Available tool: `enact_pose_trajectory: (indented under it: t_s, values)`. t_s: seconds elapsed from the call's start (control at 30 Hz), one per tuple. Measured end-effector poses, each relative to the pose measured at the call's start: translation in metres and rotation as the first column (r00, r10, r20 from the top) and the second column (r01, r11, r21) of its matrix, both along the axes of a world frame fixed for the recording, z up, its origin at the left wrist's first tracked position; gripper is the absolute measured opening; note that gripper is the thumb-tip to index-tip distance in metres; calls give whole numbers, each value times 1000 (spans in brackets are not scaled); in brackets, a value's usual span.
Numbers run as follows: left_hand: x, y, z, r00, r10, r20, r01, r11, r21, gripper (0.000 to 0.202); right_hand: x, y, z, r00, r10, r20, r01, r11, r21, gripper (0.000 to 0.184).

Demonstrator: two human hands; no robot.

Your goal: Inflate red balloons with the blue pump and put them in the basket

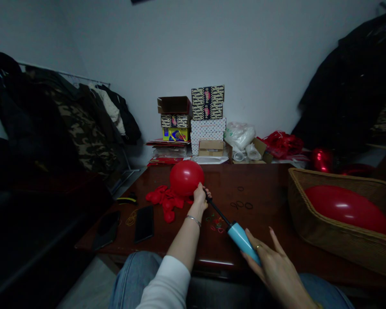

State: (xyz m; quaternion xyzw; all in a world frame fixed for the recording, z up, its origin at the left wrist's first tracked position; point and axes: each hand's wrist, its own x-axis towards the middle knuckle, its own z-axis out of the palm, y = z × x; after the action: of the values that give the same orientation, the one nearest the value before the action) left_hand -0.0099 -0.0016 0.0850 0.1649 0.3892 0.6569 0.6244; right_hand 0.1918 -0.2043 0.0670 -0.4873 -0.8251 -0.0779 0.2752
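Note:
My left hand (200,195) is closed around the neck of a partly inflated red balloon (186,177), pinching it onto the black nozzle end of a hand pump. My right hand (272,264) grips the light blue barrel of the pump (241,237), with the index finger sticking out; the black rod runs from the barrel up to the balloon. A pile of flat red balloons (164,201) lies on the dark wooden table (257,180) just left of the inflated one.
A wicker basket (324,236) at the right holds a large red balloon (345,207). Two dark phones (144,223) and loose rubber bands (217,224) lie on the table. Stacked boxes (207,120), plastic bags and a red foil balloon (321,159) stand behind. Coats hang at left.

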Motion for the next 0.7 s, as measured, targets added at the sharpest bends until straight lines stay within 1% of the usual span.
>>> enact_pose_trajectory:
  t_s: [0.17, 0.3, 0.43, 0.5, 0.6, 0.7]
  values:
    - [6, -4, 2, 1000, -6, -4, 6, 1000, -5, 31, -7, 8, 6, 1000, -18, -12, 17, 999, -51, 38]
    - [16, -10, 5, 1000, -13, -14, 13, 1000, -28, 29, -23, 27, 13, 999, -46, 0, 46, 995, -83, 41]
    - [23, -16, 6, 1000, -27, -7, 27, 998, -50, 29, -39, 50, 21, 998, -64, 24, 65, 996, -55, 42]
    - [24, -18, 6, 999, -32, -2, 32, 998, -47, 28, -44, 57, 22, 997, -71, 33, 73, 996, -47, 41]
    - [24, -20, 6, 1000, -21, -22, 20, 999, -47, 27, -48, 58, 21, 998, -68, 13, 68, 996, -59, 42]
    - [25, -21, 5, 999, -29, -29, 27, 998, -51, 27, -46, 51, 17, 998, -57, -18, 55, 996, -64, 43]
